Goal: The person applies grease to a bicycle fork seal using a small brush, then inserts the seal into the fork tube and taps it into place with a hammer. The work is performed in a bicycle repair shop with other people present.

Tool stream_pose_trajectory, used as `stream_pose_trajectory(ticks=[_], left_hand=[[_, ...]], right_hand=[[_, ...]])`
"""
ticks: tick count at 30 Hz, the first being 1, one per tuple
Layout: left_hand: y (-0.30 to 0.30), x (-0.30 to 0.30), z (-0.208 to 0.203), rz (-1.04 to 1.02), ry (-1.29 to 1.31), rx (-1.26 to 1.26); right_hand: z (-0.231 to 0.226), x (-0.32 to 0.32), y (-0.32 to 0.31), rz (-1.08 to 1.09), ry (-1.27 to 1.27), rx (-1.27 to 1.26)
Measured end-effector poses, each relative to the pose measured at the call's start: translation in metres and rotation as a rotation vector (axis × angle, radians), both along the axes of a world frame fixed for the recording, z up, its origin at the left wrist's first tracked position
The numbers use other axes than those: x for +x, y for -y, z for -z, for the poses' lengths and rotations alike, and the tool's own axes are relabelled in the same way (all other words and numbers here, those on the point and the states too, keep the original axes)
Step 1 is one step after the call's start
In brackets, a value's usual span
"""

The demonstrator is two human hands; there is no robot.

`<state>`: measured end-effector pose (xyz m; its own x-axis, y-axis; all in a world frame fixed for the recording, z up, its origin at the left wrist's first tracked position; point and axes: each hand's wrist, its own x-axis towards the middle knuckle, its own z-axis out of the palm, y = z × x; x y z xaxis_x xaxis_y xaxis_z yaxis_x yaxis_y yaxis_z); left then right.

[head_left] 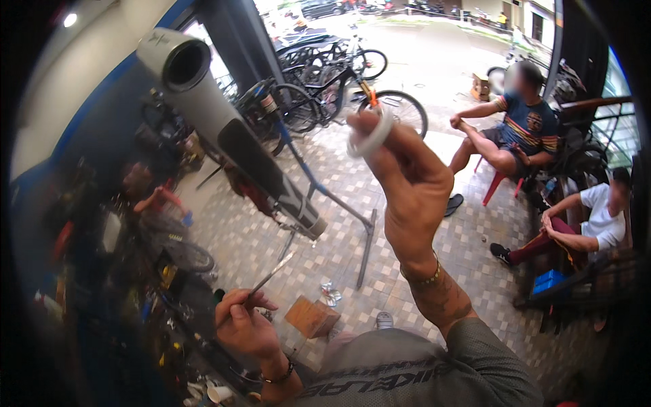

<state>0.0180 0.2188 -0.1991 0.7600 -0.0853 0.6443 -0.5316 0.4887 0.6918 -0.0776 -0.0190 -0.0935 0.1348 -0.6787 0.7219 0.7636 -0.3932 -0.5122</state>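
Note:
My right hand [415, 190] is raised in front of me, its fingers closed on a white ring [374, 141]. Lower and to the left, my left hand [245, 324] grips a thin rod-like tool [274, 272] with a pale, flattened tip that points up and away. What kind of tool it is, I cannot tell. Beyond it, a grey, white and black bicycle frame [234, 139] slants across the view with a round, dark opening at its upper end. Neither hand touches the frame.
A blue and grey repair stand [319, 186] stands on the tiled floor behind the frame. A cardboard box [310, 317] lies near my feet. Parked bicycles [332, 95] line the doorway. Two people sit at the right, and another person [163, 200] is at the left beside a wheel and cluttered tools.

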Motion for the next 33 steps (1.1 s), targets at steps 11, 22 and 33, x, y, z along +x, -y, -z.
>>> stream_pose_trajectory(ticks=[11, 22, 33], left_hand=[[-0.048, -0.005, 0.001, -0.286, -0.134, 0.116], [-0.065, -0.004, -0.003, -0.387, -0.236, 0.082], [-0.061, 0.003, -0.001, -0.355, -0.201, 0.09]], right_hand=[[-0.086, 0.128, -0.011, 0.394, 0.1, -0.375], [-0.099, 0.145, -0.02, 0.609, 0.067, -0.477], [-0.103, 0.147, -0.018, 0.682, 0.066, -0.51]])
